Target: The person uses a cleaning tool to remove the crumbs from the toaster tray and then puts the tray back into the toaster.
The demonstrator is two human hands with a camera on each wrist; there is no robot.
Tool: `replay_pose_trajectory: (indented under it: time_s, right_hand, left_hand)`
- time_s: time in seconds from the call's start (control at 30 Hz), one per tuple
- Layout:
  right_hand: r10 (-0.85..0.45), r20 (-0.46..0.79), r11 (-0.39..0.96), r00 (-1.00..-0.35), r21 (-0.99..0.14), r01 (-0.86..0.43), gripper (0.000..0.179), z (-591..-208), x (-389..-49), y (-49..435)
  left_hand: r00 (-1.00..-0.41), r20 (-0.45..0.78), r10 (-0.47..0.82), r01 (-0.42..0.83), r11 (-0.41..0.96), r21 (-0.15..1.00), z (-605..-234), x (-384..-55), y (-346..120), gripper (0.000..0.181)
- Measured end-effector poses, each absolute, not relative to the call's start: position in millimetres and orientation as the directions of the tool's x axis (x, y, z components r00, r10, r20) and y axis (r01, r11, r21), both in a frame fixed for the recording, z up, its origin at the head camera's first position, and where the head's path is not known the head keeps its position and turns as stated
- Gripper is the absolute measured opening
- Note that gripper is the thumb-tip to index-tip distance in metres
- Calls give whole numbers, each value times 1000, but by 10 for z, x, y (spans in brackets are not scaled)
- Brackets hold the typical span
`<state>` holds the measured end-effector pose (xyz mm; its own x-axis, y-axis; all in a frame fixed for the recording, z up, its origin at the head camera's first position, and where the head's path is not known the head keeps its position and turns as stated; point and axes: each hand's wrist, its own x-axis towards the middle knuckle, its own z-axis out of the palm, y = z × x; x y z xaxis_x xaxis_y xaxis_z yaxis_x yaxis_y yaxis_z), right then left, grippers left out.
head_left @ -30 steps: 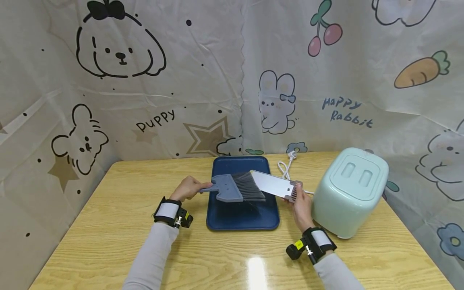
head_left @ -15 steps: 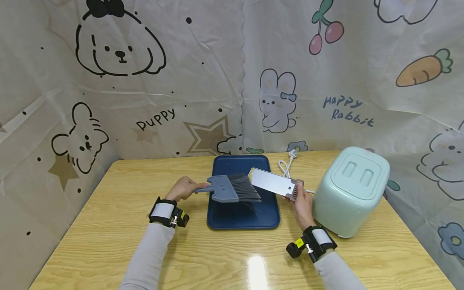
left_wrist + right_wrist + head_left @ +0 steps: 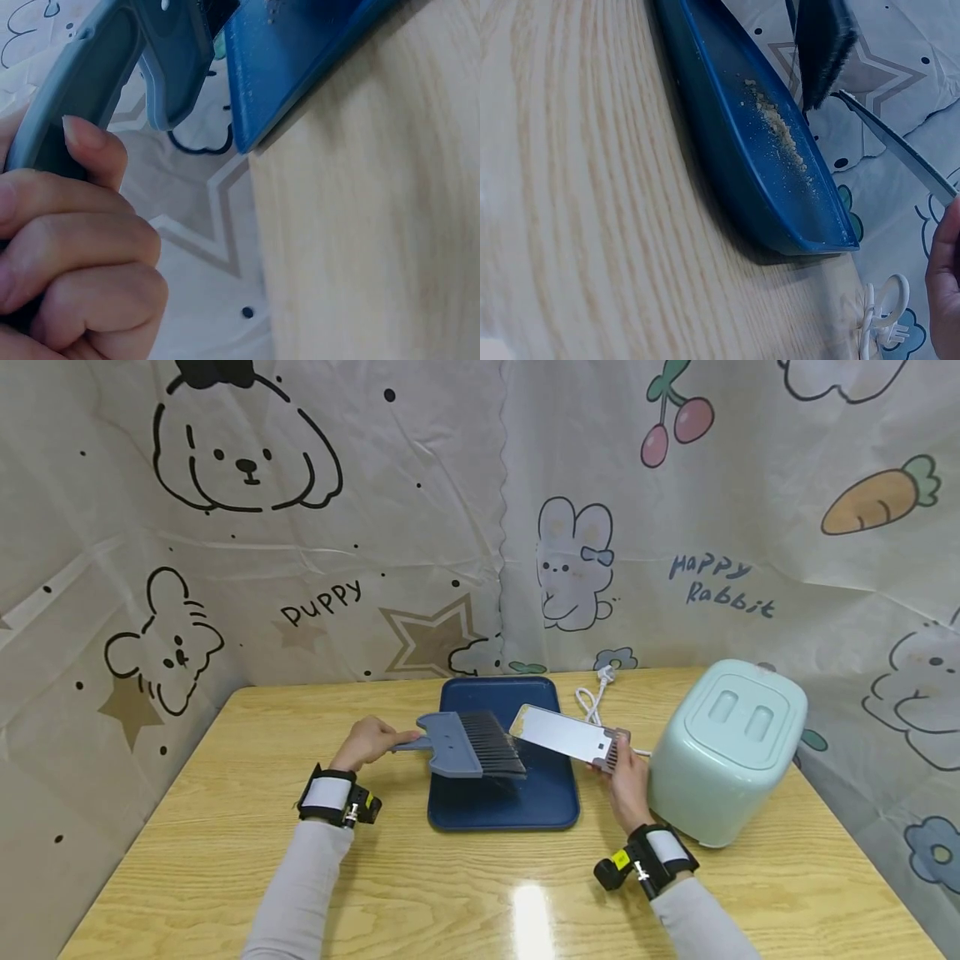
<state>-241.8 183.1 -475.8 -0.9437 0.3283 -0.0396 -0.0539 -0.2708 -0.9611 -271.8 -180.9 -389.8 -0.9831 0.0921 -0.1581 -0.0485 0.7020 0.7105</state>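
Observation:
My left hand [image 3: 364, 744] grips the handle of a blue-grey hand brush [image 3: 454, 745], fingers wrapped round it in the left wrist view. The dark bristles [image 3: 491, 745] hang above the blue tray [image 3: 504, 810]. In my right hand [image 3: 628, 787] is a flat, silvery crumb tray [image 3: 562, 732], pinched at its slotted grey end. Its far end, with a yellowish patch at the corner, reaches over the blue tray, close to the bristles but apart. A line of tan crumbs [image 3: 780, 135] lies in the blue tray in the right wrist view.
A mint-green toaster [image 3: 723, 756] with a lid stands right of my right hand. Its white cord and plug [image 3: 604, 677] lie behind the crumb tray. A printed cloth [image 3: 337, 552] hangs along the back of the wooden table [image 3: 420, 893].
My left hand has drawn the brush to the left, and the bristles have come away from the crumb tray. The crumb tray in my right hand has stayed nearly still.

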Motion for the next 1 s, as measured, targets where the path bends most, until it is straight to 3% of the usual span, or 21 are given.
replay_pose_trajectory:
  time_s: [0.23,0.37,0.67,1.0]
  right_hand:
    - [397,-111,-186,-911,-982,39,67,-4928,-2567,1871]
    - [411,-131,-220,-902,-975,42,66,-4991,-2634,1886]
    - [400,-136,-292,-906,-956,15,66,-5045,-2715,1913]
    - [412,-129,-276,-902,-961,11,66,-5034,-2727,1919]
  left_hand:
    - [-982,46,185,165,702,693,-3783,-2710,-1749,52]
    - [-961,79,266,241,657,715,-3770,-2701,-1659,51]
    - [-917,-36,398,216,569,794,-3881,-2685,-1441,50]
    - [-951,-83,297,124,615,778,-3954,-2691,-1395,51]
